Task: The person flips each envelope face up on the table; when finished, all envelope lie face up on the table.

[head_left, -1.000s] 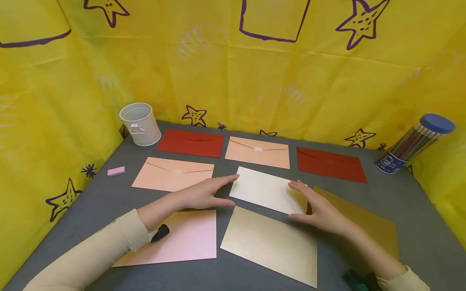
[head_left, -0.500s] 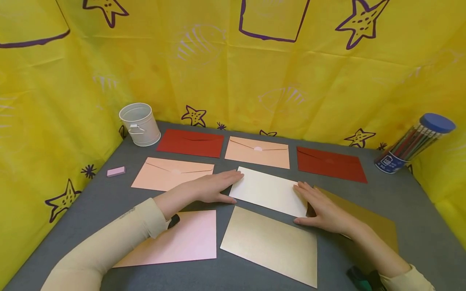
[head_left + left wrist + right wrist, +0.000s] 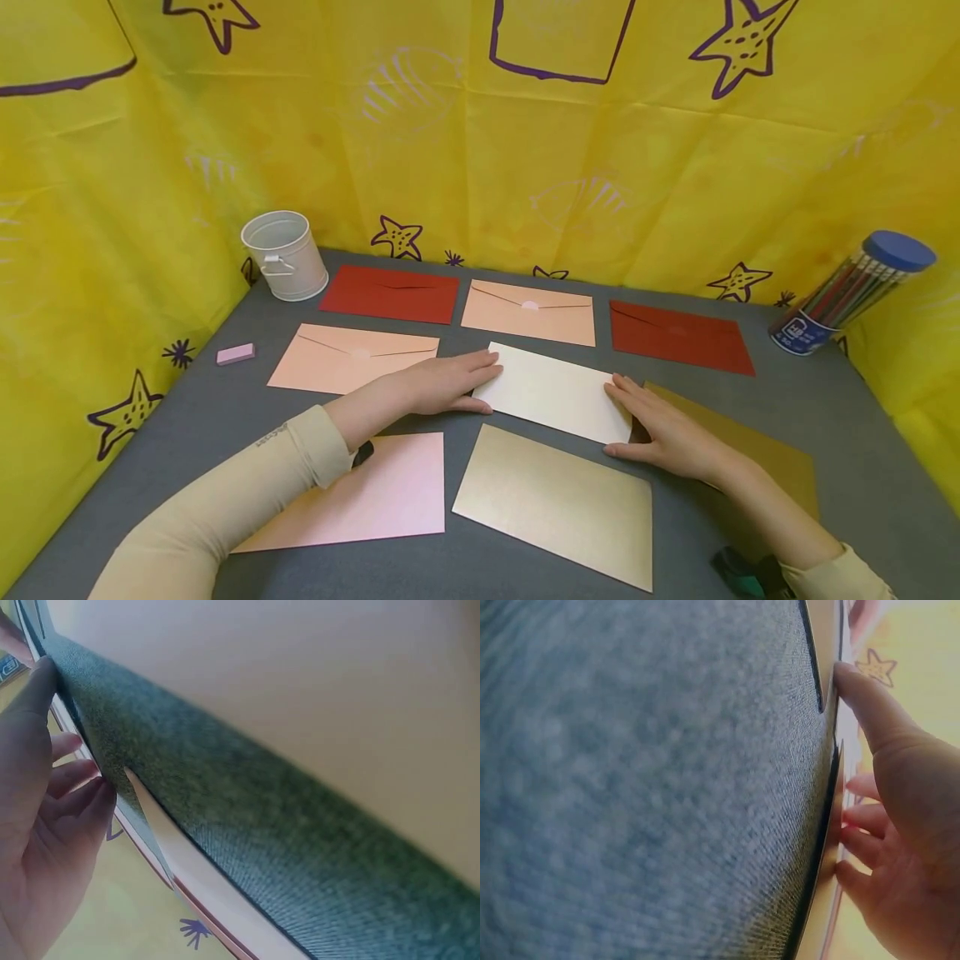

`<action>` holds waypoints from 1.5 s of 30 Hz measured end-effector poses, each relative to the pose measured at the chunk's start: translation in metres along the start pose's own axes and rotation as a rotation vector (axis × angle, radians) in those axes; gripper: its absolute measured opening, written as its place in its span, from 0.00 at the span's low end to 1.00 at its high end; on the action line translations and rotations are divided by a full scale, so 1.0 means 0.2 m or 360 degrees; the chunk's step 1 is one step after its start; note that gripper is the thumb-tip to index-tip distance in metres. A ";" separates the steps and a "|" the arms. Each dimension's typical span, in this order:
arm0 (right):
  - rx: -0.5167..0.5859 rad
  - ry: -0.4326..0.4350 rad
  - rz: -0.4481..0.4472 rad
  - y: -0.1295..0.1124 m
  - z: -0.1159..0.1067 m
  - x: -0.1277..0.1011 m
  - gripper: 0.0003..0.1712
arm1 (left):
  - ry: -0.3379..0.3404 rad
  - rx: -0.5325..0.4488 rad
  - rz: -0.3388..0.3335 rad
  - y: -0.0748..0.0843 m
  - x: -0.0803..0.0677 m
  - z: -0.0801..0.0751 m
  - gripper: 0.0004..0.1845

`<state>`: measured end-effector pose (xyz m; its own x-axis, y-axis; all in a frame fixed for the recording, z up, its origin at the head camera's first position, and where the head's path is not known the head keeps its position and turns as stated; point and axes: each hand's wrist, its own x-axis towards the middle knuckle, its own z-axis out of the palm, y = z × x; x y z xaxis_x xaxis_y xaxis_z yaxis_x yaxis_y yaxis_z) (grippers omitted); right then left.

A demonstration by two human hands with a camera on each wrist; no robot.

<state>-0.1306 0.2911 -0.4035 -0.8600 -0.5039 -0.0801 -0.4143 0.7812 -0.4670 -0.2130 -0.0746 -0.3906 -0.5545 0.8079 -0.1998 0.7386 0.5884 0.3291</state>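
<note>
A cream envelope [image 3: 553, 392] lies flat in the middle of the grey table [image 3: 862, 433]. My left hand [image 3: 450, 385] rests on the table with straight fingers touching the envelope's left edge. My right hand [image 3: 656, 423] lies flat at its right edge, fingertips on the corner, palm over a brown-gold envelope [image 3: 757, 454]. The left wrist view shows the left hand [image 3: 41, 825] beside the envelope's thin edge [image 3: 154, 814]. In the right wrist view the right hand [image 3: 900, 825] lies against the table. Neither hand holds anything.
A gold envelope [image 3: 555, 500] and a pink one [image 3: 382, 492] lie in front. Two peach envelopes [image 3: 352, 358] [image 3: 528, 312] and two red ones [image 3: 390, 293] [image 3: 678, 336] lie behind. A white bucket [image 3: 285, 254], a pink eraser [image 3: 236, 353] and a pencil tube [image 3: 847, 296] stand near the yellow walls.
Both hands have lowered onto the table and closed in on the cream envelope's left and right edges. The left forearm has slid forward. The envelope itself has barely moved.
</note>
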 end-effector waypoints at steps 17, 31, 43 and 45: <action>-0.0155 0.0159 -0.0116 -0.04 0.00 0.03 0.48 | 0.0324 0.0249 0.0282 0.01 -0.03 -0.03 0.22; 0.0129 0.0712 -0.0382 -0.05 -0.01 0.08 0.16 | 0.0900 -0.0361 0.0251 -0.03 -0.07 -0.07 0.10; 0.0511 0.0553 0.0295 -0.12 -0.02 0.15 0.18 | 0.0856 -0.1076 -0.0290 -0.08 -0.09 -0.06 0.09; 0.0482 0.0524 0.0333 -0.11 -0.02 0.17 0.19 | 0.0830 -0.1144 -0.0377 -0.07 -0.08 -0.06 0.14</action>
<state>-0.1515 0.2578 -0.3922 -0.9842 -0.1663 0.0602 -0.1593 0.6865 -0.7094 -0.2190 -0.0971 -0.3817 -0.8928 0.4478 0.0490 0.2641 0.4322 0.8622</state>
